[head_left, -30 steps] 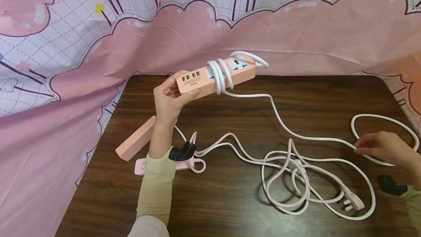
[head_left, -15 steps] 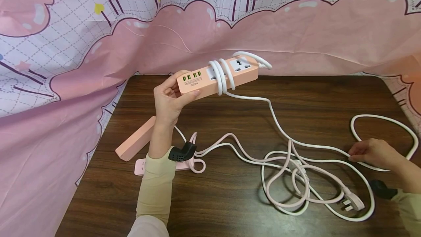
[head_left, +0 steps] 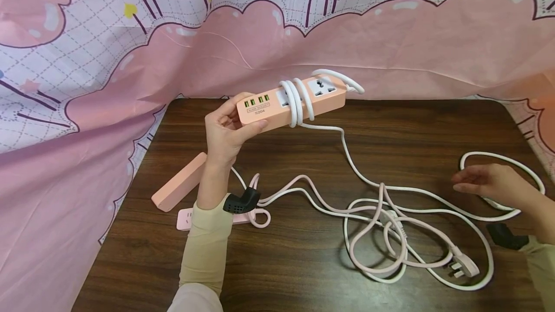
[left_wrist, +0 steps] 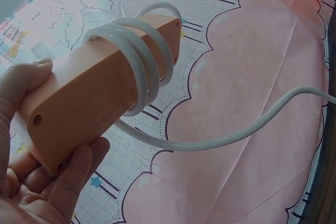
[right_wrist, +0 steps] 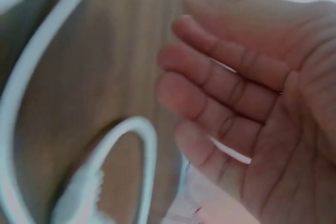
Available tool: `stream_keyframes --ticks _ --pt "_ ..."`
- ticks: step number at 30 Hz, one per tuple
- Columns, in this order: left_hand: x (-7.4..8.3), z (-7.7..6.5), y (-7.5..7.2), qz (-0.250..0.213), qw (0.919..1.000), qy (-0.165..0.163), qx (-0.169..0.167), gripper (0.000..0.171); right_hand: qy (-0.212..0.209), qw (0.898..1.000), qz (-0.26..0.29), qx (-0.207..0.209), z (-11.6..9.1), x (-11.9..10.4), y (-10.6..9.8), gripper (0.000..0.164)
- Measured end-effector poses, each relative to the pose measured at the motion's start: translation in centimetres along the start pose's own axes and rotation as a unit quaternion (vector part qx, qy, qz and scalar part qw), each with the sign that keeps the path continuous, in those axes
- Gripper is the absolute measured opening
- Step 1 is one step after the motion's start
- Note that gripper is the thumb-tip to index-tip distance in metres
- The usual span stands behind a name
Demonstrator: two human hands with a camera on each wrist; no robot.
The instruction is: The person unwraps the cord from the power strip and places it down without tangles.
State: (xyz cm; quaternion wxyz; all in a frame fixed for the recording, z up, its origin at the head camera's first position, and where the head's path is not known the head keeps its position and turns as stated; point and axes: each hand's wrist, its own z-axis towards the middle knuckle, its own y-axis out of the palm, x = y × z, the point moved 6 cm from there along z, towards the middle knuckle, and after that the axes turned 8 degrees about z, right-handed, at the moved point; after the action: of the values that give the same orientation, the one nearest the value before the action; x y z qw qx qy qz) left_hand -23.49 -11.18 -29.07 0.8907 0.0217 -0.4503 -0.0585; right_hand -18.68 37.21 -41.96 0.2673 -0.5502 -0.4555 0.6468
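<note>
A peach power strip (head_left: 323, 103) with USB ports and sockets is held up over the table, its far end tilted up. My left hand (head_left: 223, 131) grips its near end, thumb on the side. Several turns of white cord (head_left: 297, 104) wrap its middle, and in the left wrist view the strip's underside (left_wrist: 79, 93) shows. The cord's free length (head_left: 354, 165) runs down to the table on the right. My right hand (head_left: 498, 184) hovers there with loosely bent fingers, nothing between them. In the right wrist view, a blurred white plug end (right_wrist: 79, 200) lies near that hand.
Another peach strip (head_left: 179, 182) and a pink power strip (head_left: 185, 219) lie at left, partly behind my left forearm. Pink cord (head_left: 356, 249) and white cord tangle at centre right, with a pink plug (head_left: 466, 263). A patterned cloth (head_left: 368, 47) hangs behind the table (head_left: 303, 264).
My right hand has let go of the white cord, which has dropped onto the table, and has moved slightly left. The held strip has shifted slightly right.
</note>
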Motion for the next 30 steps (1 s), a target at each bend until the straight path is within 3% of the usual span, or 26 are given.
stream_keyframes --ticks 6,11,18,24,30 --pt "0.1 -0.2 0.4 -0.007 0.9999 -0.004 -0.01 0.046 -0.057 0.995 0.054 0.054 2.7 -4.9 -1.2 0.007" --pt "0.3 -0.3 0.8 0.001 0.9997 -0.003 -0.024 0.046 -0.121 0.985 0.104 0.06 5.4 -9.4 -0.2 0.013" --pt "0.5 -0.4 1.1 -0.005 0.9995 -0.003 -0.032 0.047 -0.176 0.971 0.142 0.076 9.3 -14.1 1.6 0.026" --pt "0.5 -0.4 1.4 -0.01 0.9991 -0.003 -0.042 0.047 -0.195 0.963 0.173 0.063 11.7 -16.9 3.0 0.035" --pt "0.7 -0.4 1.5 -0.007 0.999 0.002 -0.044 0.047 -0.231 0.953 0.191 0.055 12.7 -18.1 3.7 0.035"
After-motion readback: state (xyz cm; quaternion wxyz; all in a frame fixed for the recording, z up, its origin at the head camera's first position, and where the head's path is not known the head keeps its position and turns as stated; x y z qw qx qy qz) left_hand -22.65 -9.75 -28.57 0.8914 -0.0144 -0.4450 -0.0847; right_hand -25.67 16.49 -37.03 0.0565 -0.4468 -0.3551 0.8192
